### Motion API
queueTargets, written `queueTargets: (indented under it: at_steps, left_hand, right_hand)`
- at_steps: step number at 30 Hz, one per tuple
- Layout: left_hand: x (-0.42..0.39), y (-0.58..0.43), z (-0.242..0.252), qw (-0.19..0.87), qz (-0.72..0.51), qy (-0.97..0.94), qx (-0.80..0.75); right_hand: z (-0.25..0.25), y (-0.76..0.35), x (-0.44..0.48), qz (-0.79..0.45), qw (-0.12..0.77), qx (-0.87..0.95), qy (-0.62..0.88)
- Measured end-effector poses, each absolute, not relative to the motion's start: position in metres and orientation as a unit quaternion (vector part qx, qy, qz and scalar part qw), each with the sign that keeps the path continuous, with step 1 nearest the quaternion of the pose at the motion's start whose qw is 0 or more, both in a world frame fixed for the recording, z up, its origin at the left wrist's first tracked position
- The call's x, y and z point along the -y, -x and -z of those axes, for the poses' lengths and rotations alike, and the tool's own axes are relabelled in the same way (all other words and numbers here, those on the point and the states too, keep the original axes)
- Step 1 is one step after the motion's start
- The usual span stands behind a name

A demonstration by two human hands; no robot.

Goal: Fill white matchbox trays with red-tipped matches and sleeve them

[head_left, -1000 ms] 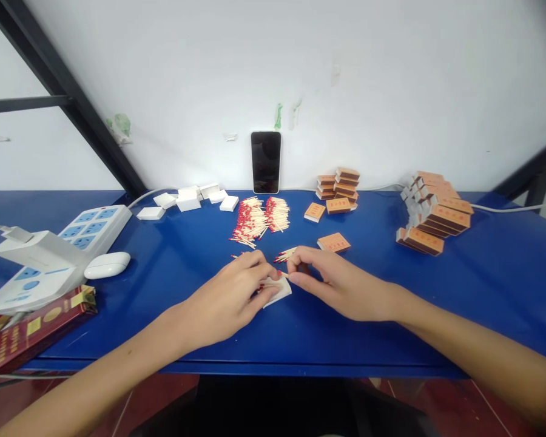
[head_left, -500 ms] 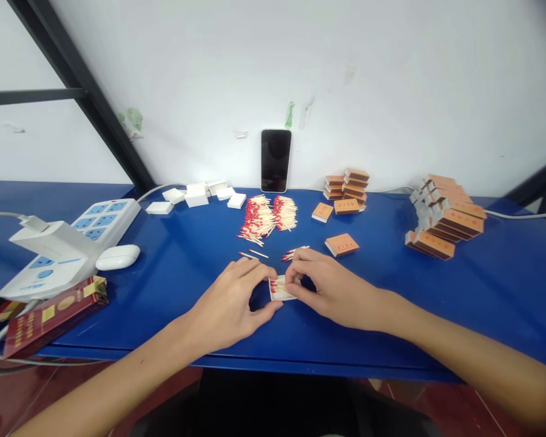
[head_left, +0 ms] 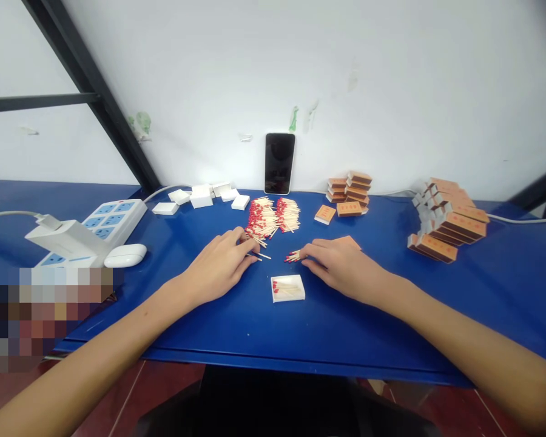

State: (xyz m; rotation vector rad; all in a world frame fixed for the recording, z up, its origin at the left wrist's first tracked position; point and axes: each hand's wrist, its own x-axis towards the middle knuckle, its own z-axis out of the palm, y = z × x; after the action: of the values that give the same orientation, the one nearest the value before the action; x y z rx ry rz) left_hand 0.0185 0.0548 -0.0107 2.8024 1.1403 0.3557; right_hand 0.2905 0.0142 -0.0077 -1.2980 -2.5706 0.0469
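A white matchbox tray (head_left: 287, 288) with several red-tipped matches in it lies on the blue table (head_left: 391, 315), between my hands and untouched. My left hand (head_left: 221, 265) rests palm down, its fingers stretched onto a few loose matches (head_left: 260, 254) at the near edge of the match pile (head_left: 273, 215). My right hand (head_left: 341, 264) pinches a small bunch of matches (head_left: 293, 256) at its fingertips. An orange matchbox sleeve (head_left: 349, 240) shows partly behind my right hand.
White empty trays (head_left: 202, 197) lie at the back left, and a phone (head_left: 279, 162) leans on the wall. Orange matchboxes are stacked at the back (head_left: 348, 193) and at the right (head_left: 446, 221). A power strip (head_left: 91, 230) and a white earbud case (head_left: 125, 255) sit at the left.
Both hands have let go of the white tray, which now lies flat on the table. They have moved away from me to the loose matches.
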Motion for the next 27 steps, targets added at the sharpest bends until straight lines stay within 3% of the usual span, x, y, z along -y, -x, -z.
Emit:
queueTargets:
  at_steps: [8, 12, 19, 22, 27]
  left_hand:
    - [-0.045, -0.021, -0.001, 0.062, -0.071, -0.921, -0.378]
    - [-0.016, -0.043, -0.013, 0.154, -0.1, -0.93, -0.319]
    - [-0.009, -0.058, -0.009, 0.203, -0.16, -0.904, -0.341]
    - [-0.031, -0.048, -0.012, 0.169, -0.216, -0.891, -0.362]
    - [-0.062, -0.026, -0.002, 0.111, -0.154, -0.913, -0.361]
  right_hand:
    - [0.009, -0.291, -0.016, 0.0, 0.124, 0.884, 0.451]
    - [0.012, -0.293, -0.018, -0.008, 0.119, 0.883, 0.454]
    - [0.012, -0.292, -0.018, 0.012, 0.093, 0.873, 0.479]
    - [0.011, -0.291, -0.017, 0.039, 0.072, 0.874, 0.479]
    - [0.014, -0.294, -0.018, 0.065, 0.072, 0.873, 0.477]
